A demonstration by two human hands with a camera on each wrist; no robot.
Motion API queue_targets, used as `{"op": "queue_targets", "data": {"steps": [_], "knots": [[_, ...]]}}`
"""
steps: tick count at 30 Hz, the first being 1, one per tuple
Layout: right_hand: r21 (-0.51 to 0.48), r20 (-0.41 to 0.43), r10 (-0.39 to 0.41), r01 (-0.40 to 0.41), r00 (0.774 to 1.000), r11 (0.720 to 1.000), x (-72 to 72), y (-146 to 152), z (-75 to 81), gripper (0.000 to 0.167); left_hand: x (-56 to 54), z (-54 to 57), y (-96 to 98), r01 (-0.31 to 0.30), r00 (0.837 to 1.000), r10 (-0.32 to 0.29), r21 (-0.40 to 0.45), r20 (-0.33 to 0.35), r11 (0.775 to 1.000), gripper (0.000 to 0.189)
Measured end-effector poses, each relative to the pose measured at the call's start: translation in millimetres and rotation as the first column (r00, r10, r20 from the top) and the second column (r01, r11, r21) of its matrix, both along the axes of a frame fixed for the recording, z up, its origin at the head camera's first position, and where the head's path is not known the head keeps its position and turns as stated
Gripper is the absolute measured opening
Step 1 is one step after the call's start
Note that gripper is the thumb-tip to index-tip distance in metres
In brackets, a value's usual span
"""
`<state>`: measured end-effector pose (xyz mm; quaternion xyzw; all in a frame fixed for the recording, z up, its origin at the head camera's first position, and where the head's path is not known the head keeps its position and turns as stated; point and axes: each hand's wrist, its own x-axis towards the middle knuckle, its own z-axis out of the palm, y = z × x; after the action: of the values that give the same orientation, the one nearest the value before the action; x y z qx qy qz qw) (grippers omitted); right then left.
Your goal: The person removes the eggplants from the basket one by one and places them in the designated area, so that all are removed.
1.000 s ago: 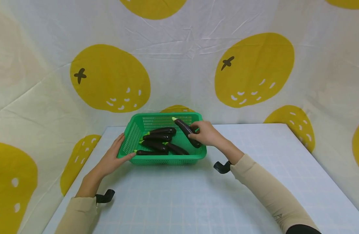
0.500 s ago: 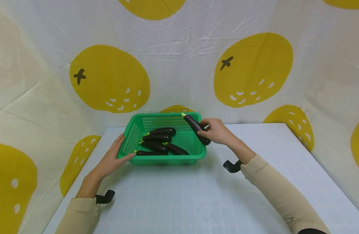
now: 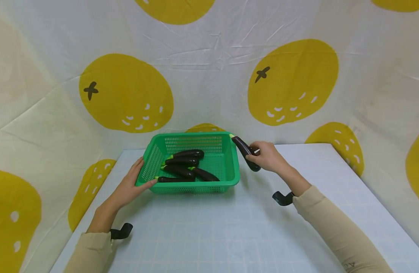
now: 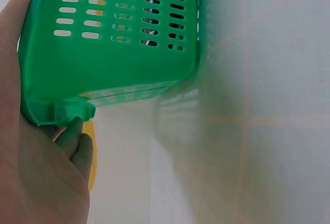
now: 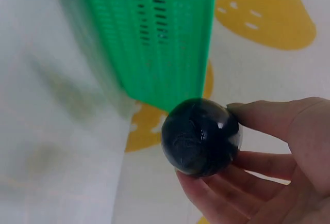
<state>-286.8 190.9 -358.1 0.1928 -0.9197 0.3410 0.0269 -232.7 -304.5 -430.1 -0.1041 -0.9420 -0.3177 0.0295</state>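
A green plastic basket (image 3: 209,185) with slotted walls stands at the back of the table. Several dark purple eggplants (image 3: 178,171) lie inside it, mostly toward its left half, their pale green stem ends pointing left. My left hand (image 3: 125,189) holds the basket's left end, thumb along the front rim; the left wrist view shows fingers curled under the rim's lip (image 4: 72,112). Just right of the basket, my right hand (image 3: 269,157) pinches another eggplant (image 3: 245,149) above the table, stem end up and leftward near the rim. In the right wrist view its rounded bottom (image 5: 201,137) faces the camera.
The table (image 3: 209,231) has a pale blue checked cover. Behind and beside it hangs a white cloth (image 3: 212,83) printed with large yellow fruit. A black wrist mount (image 3: 282,198) sticks out from the right wrist, another (image 3: 121,231) from the left.
The right hand has carried its eggplant rightward from over the basket, past the right rim, to above the table. The left hand and basket have stayed put.
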Motion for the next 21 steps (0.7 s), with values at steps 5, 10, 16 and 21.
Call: {"op": "queue_targets", "data": {"steps": [5, 10, 16, 21], "knots": [[0.053, -0.002, -0.075, 0.075, 0.997, 0.996, -1.7, 12, -13.1, 0.031, 0.9, -0.8, -0.8, 0.002, 1.0, -0.002, 0.0, 0.004, 1.0, 0.102], [0.117, 0.019, -0.15, 0.147, 0.989, 0.982, -4.8, 21, -30.2, 0.036, 1.2, -1.9, -0.8, 0.001, 1.0, -0.001, 0.0, -0.002, 1.0, 0.102], [0.191, 0.059, -0.217, 0.202, 0.974, 0.961, -12.7, 26, -51.1, 0.04, 0.2, -1.9, -1.1, 0.005, 1.0, -0.005, 0.004, 0.0, 1.0, 0.102], [0.23, 0.073, -0.249, 0.227, 0.966, 0.946, -18.8, 26, -61.4, 0.039, 0.7, -1.9, -0.9, 0.002, 1.0, -0.002, 0.005, -0.002, 1.0, 0.102]]}}
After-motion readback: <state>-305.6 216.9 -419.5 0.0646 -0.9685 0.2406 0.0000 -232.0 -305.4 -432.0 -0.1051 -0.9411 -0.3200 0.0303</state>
